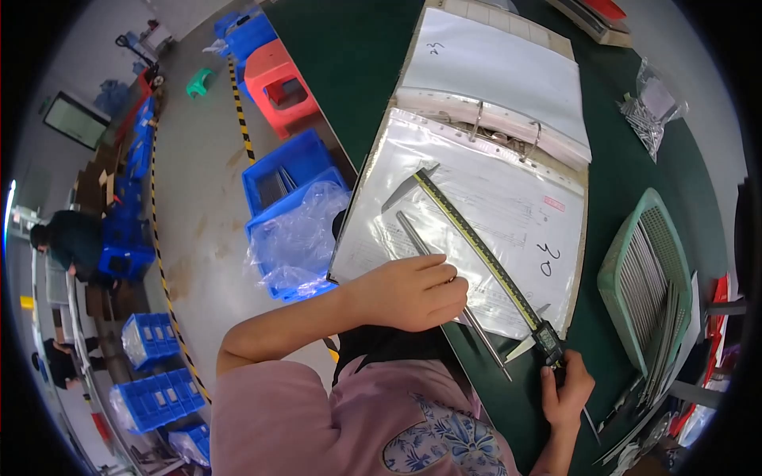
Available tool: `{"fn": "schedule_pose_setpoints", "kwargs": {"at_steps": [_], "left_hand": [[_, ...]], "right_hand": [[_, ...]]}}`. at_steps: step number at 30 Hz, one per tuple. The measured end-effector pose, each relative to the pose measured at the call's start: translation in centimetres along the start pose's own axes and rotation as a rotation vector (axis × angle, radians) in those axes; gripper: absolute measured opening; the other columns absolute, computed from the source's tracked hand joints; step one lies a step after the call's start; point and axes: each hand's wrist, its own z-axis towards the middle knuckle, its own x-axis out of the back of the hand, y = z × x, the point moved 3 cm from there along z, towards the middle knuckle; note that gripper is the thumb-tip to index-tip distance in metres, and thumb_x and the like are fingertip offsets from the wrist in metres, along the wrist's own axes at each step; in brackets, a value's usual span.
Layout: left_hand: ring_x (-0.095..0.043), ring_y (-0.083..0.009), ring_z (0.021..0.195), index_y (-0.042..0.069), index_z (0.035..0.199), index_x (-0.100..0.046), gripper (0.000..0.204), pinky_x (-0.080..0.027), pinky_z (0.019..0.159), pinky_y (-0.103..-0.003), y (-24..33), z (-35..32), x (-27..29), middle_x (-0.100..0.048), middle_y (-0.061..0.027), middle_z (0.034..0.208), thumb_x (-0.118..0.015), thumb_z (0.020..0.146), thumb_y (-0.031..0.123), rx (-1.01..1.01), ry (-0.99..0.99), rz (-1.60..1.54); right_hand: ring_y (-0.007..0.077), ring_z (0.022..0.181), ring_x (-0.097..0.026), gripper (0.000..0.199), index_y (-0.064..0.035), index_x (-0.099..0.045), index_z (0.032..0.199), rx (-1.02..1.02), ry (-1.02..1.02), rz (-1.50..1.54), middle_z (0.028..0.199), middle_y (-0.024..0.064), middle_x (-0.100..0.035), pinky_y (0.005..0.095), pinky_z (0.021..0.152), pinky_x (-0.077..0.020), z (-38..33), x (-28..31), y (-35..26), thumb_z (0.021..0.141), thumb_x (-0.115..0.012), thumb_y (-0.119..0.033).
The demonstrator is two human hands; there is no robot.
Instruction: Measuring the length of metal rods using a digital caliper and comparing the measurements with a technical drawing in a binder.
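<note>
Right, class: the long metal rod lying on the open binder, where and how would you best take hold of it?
Probably pinch the metal rod at its bare upper stretch, coming from above with fingers across its width. It lies flat beside the caliper, and the left hand covers its middle.

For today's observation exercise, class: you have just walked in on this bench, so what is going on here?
A person is measuring a long thin metal rod with a digital caliper. The left hand presses the rod down on an open ring binder of plastic-sleeved sheets, while the right hand grips the caliper's display end. The caliper lies alongside the rod, jaws spread far apart. A green basket of similar rods sits to the right.
</note>
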Motion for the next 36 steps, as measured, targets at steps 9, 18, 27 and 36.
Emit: {"fn": "schedule_pose_setpoints", "kwargs": {"at_steps": [9, 18, 27, 36], "left_hand": [[-0.056, -0.0188, 0.079, 0.003, 0.076, -0.056, 0.014, -0.051, 0.079, -0.034, -0.5, -0.5, -0.5, -0.052, -0.0054, 0.084, -0.06, 0.065, 0.01, 0.028, 0.072, 0.047], [-0.056, -0.0183, 0.08, 0.004, 0.077, -0.055, 0.014, -0.051, 0.08, -0.034, -1.0, -0.3, -0.6, -0.051, -0.0047, 0.082, -0.059, 0.066, 0.011, 0.056, 0.038, 0.042], [-0.058, -0.0205, 0.085, 0.005, 0.086, -0.06, 0.018, -0.052, 0.082, -0.033, -0.7, -0.7, -0.7, -0.057, -0.0054, 0.089, -0.061, 0.068, 0.009, 0.103, -0.09, -0.019], [-0.057, -0.0213, 0.081, 0.006, 0.081, -0.059, 0.019, -0.051, 0.08, -0.034, -1.6, -0.2, -0.1, -0.054, -0.0055, 0.085, -0.062, 0.063, 0.007, 0.107, -0.043, -0.006]], "right_hand": [[0.0288, 0.047, -0.047, 0.024, -0.0009, -0.054, 0.087, 0.053, 0.033, -0.013, 0.057, 0.0116, -0.048, 0.0366, 0.046, -0.0358, -0.1, -0.1, -0.1, 0.072, -0.063, -0.017], [0.0275, 0.049, -0.046, 0.021, -0.001, -0.052, 0.088, 0.015, -0.017, 0.007, 0.06, 0.0133, -0.047, 0.0347, 0.048, -0.0352, 0.1, 0.0, 0.1, 0.074, -0.06, -0.013], [0.0316, 0.05, -0.05, 0.026, -0.0012, -0.053, 0.089, 0.044, 0.007, -0.017, 0.06, 0.0137, -0.05, 0.0381, 0.047, -0.0371, -0.3, 0.1, 0.1, 0.074, -0.063, -0.019], [0.0321, 0.054, -0.055, 0.029, -0.0021, -0.054, 0.091, 0.062, -0.043, -0.017, 0.064, 0.0134, -0.054, 0.0375, 0.049, -0.0411, 0.1, 0.0, 0.1, 0.074, -0.066, -0.023]]}}
